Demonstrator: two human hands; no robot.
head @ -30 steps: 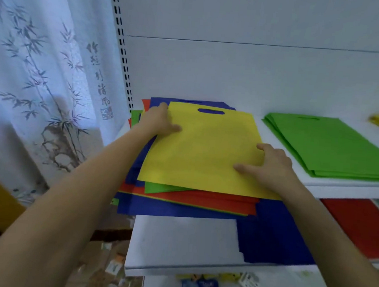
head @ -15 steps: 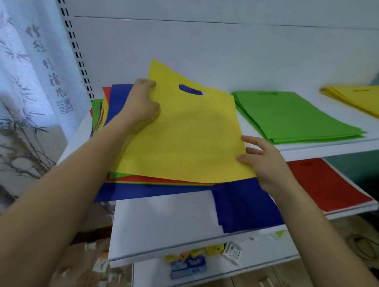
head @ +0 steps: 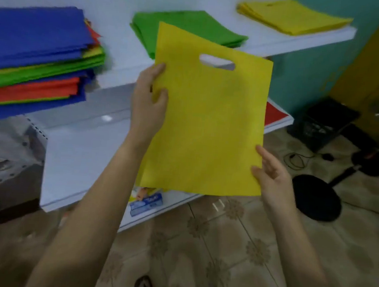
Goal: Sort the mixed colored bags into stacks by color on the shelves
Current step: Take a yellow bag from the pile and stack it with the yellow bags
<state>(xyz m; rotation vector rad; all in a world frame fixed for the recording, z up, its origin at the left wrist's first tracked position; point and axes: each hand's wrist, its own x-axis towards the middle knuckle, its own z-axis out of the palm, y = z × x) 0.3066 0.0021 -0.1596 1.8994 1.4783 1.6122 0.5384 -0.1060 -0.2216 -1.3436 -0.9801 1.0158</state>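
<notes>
While the yellow bag (head: 207, 126) is being held up in the air in front of the shelves, its left edge is being pinched by the left hand (head: 147, 102), with the thumb being pressed on the front. The bag is being kept flat, with its handle hole (head: 216, 62) at the top. The lower right corner is being touched by the right hand (head: 269, 173). Two fingertips are being laid on the front edge there, but it cannot be told if the corner is really being gripped.

The bag is not being rested on any pile. On the top shelf (head: 303, 42), three piles are being kept well apart. At the left, a mixed stack (head: 38, 50) of blue, green, red and yellow bags is being kept, with a blue one on top. In the middle, a green stack (head: 188, 24) is being partly hidden by the top corner of the held bag. At the far right, a yellow stack (head: 291, 16) is being kept near the end of the shelf.

On the lower shelf (head: 78, 153), a red bag (head: 273, 113) is being shown just past the held bag's right edge. A black crate (head: 322, 121) and a black round base (head: 315, 197) are being kept on the tiled floor at the right.
</notes>
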